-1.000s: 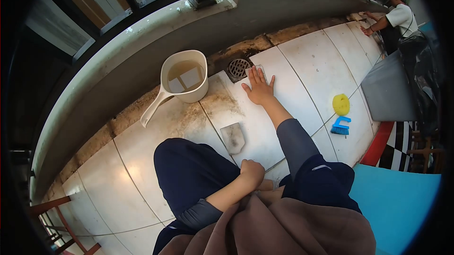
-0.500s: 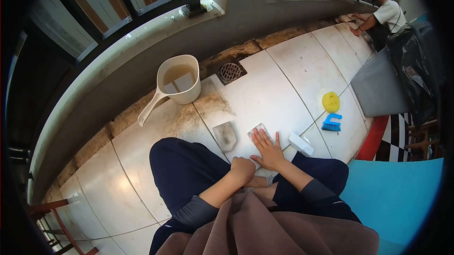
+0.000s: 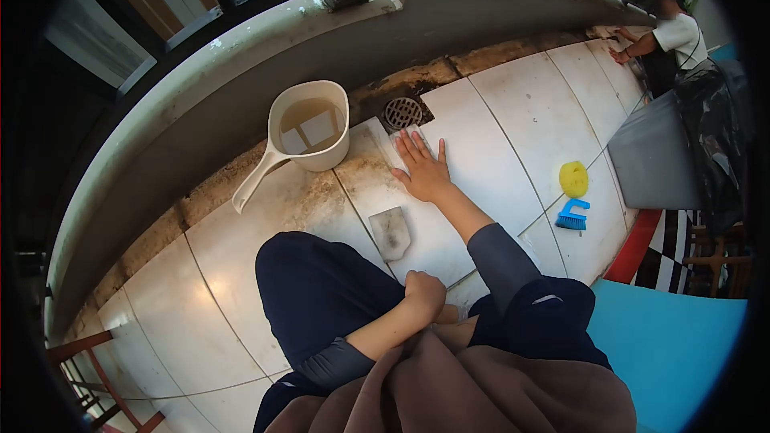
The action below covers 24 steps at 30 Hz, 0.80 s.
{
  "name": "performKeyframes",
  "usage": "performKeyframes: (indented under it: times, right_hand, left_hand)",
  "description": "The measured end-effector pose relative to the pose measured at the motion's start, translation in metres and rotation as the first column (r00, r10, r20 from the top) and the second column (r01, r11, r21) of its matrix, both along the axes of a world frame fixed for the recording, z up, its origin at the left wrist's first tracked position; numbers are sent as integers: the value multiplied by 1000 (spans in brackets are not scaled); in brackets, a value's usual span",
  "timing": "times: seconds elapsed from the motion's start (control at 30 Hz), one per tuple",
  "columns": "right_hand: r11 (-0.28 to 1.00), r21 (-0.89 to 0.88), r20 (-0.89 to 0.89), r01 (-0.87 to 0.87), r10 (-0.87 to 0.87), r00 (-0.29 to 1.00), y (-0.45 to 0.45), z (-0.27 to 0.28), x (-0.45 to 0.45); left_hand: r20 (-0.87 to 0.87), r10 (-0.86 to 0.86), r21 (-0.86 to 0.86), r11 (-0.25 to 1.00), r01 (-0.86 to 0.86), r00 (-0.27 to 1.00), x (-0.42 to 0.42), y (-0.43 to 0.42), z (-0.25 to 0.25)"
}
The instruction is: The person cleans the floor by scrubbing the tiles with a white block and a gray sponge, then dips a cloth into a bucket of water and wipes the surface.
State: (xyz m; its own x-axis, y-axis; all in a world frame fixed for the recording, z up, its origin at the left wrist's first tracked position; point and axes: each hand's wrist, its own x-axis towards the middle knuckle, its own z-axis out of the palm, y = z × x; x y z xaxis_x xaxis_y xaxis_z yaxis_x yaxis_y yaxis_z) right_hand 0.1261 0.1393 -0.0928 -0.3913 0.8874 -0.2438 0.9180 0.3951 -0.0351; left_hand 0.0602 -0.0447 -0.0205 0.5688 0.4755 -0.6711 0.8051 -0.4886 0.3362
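Note:
My right hand (image 3: 423,170) lies flat with its fingers spread on a pale flat piece (image 3: 405,136) at the edge of the round floor drain (image 3: 403,113). My left hand (image 3: 425,291) is curled closed near my knee, and what it holds, if anything, is hidden. A stained stone-like piece (image 3: 391,232) rests on the white tiles between my hands. To the left of the drain stands a cream dipper (image 3: 321,159) with cloudy water and pale rectangular pieces (image 3: 318,128) in it.
A yellow sponge (image 3: 573,179) and a blue brush (image 3: 572,215) lie at the right. Beyond them is a grey bin (image 3: 654,156) with a black bag. A person (image 3: 679,36) crouches by the wall at the far right. A low wall (image 3: 449,24) curves along the drain side.
From near my knees, my right hand has moved forward to the drain's edge with the pale piece under it. My left hand stays curled in place.

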Motion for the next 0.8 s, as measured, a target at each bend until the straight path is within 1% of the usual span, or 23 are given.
performKeyframes:
  times: [0.1, 0.2, 0.27, 0.37, 0.47, 0.53, 0.67, 0.8]
  right_hand:
    - [997, -55, 24, 57, -55, 998, 17, 4, -12]
    - [995, -62, 22, 77, -76, 997, 10, 7, -14]
    - [999, -31, -2, 32, -32, 999, -8, 5, -7]
    - [999, 11, -58, -40, 41, 998, -60, 5, 21]
    - [995, 11, -73, -100, 100, 992, -107, 12, 47]
    - [994, -6, -77, -105, 104, 992, -122, 18, 55]
    - [988, 8, -55, -154, 154, 987, -108, 13, 51]
    - [985, 34, -52, -166, 168, 984, -57, 4, 19]
  left_hand:
    - [24, 4, -15, 1000, -3, 1000, -3, 2, -2]
    - [45, 14, -29, 999, -12, 999, -6, 4, -1]
    - [39, 31, -24, 999, -30, 999, -10, 5, -4]
    - [40, 53, -31, 998, -52, 998, -11, 3, -3]
    - [38, 39, 1, 999, -39, 999, -8, 0, 1]
    - [37, 33, 23, 999, -33, 999, -7, -2, 0]
    - [38, 27, 26, 999, -28, 999, -5, -4, -1]
    - [0, -5, 22, 1000, 5, 1000, 0, -3, 4]
